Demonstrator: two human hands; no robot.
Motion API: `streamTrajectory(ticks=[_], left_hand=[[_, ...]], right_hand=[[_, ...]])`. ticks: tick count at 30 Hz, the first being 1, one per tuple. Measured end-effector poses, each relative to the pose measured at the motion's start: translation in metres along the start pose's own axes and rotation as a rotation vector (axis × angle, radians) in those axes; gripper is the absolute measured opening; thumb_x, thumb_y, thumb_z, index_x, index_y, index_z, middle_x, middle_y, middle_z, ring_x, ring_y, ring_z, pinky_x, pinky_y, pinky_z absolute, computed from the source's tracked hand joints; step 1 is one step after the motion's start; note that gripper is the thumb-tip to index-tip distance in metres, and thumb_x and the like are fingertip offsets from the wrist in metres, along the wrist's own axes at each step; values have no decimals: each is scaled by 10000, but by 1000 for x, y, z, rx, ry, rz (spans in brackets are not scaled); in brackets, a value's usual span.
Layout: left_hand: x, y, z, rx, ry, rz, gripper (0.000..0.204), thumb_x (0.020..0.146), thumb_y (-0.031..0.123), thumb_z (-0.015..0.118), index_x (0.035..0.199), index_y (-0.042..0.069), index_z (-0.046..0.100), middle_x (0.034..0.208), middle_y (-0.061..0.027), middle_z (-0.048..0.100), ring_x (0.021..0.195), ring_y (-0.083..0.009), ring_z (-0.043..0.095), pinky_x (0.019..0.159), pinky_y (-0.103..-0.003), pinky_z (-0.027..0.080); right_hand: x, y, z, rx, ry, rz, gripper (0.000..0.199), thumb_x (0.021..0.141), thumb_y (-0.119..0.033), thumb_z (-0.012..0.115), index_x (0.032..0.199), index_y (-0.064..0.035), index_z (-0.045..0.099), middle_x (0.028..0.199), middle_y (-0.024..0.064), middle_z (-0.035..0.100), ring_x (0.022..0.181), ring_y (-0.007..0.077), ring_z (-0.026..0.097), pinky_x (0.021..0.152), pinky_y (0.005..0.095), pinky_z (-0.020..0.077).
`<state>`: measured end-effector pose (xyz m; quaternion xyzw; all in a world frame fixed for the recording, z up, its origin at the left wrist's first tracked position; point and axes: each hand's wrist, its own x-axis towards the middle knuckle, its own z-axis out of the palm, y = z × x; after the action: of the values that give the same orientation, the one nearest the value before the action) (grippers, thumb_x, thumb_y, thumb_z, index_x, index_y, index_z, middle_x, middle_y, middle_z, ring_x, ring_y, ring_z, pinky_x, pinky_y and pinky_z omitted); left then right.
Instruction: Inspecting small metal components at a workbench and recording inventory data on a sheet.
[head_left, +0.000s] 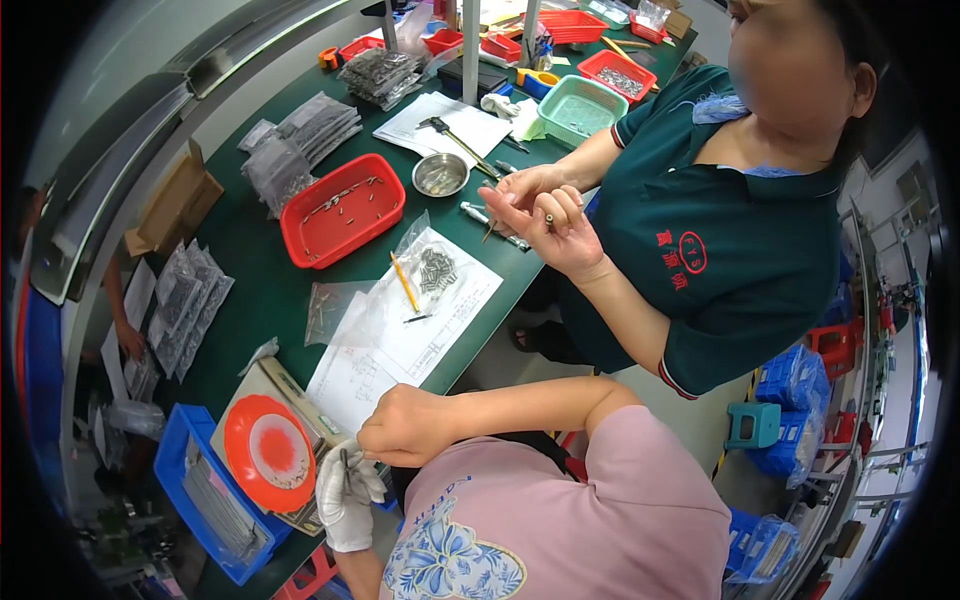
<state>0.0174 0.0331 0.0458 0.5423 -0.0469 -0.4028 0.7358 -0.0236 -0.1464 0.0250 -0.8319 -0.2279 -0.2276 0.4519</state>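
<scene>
My right hand (pixel 408 426) is bare and closed in a loose fist; whatever it holds is hidden by the fingers. Just below it, my left hand (pixel 347 496) wears a white glove. Its fingers are bent together around a thin dark piece, too small to name. Both hands are close together beside a beige weighing scale (pixel 318 422) with a round orange-red pan (pixel 237 450). Past my right hand, paper drawings (pixel 350 388) lie on the green table (pixel 262 318). On them rest a clear bag of small metal pins (pixel 437 270) and a yellow pencil (pixel 404 283).
A co-worker in a dark green shirt (pixel 740 240) stands at the right, fingering a small brass-coloured part (pixel 549 218). A red tray (pixel 350 235) with small pins, a metal bowl (pixel 440 175), calipers (pixel 458 140) and bagged parts (pixel 190 305) occupy the table. A blue bin (pixel 232 565) adjoins the scale.
</scene>
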Motion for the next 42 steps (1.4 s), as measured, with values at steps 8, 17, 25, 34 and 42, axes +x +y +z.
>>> streamTrajectory(ticks=[8, 17, 25, 34, 42], left_hand=[[1, -13, 1, 700, 165, 748, 207, 725, -27, 510, 929, -24, 478, 890, -97, 502, 866, -197, 503, 750, -278, 414], [1, 7, 9, 25, -6, -34, 246, 812, 137, 473, 1000, -20, 458, 784, -90, 533, 592, -163, 538, 495, -234, 441], [4, 9, 7, 922, 260, 698, 220, 687, -23, 593, 897, 28, 553, 816, -77, 530, 692, -153, 530, 610, -237, 431], [-6, 13, -7, 1154, 262, 988, 225, 618, -26, 563, 827, 54, 593, 799, -75, 578, 607, -232, 548, 541, -301, 445], [-9, 11, 0, 141, 386, 380, 322, 770, 110, 542, 1069, 15, 472, 847, -55, 527, 682, -120, 537, 559, -198, 442]], right_hand=[[-6, 3, 9, 64, 39, 183, 190, 728, -153, 516, 593, -58, 422, 503, 85, 445, 463, 283, 471, 405, 347, 358], [5, 5, -10, -204, 14, -109, 146, 611, -120, 557, 573, -78, 422, 497, 56, 421, 418, 245, 463, 395, 334, 382], [3, -2, 1, 519, -44, 485, 221, 823, -123, 418, 633, -10, 432, 487, 66, 362, 428, 141, 316, 426, 259, 302], [6, -8, 4, 697, -123, 548, 257, 849, -178, 397, 632, -45, 425, 516, -9, 379, 408, 79, 293, 387, 217, 248], [7, -9, 7, 692, -114, 632, 238, 833, -152, 418, 629, -29, 422, 519, 1, 388, 427, 106, 333, 399, 244, 288]])
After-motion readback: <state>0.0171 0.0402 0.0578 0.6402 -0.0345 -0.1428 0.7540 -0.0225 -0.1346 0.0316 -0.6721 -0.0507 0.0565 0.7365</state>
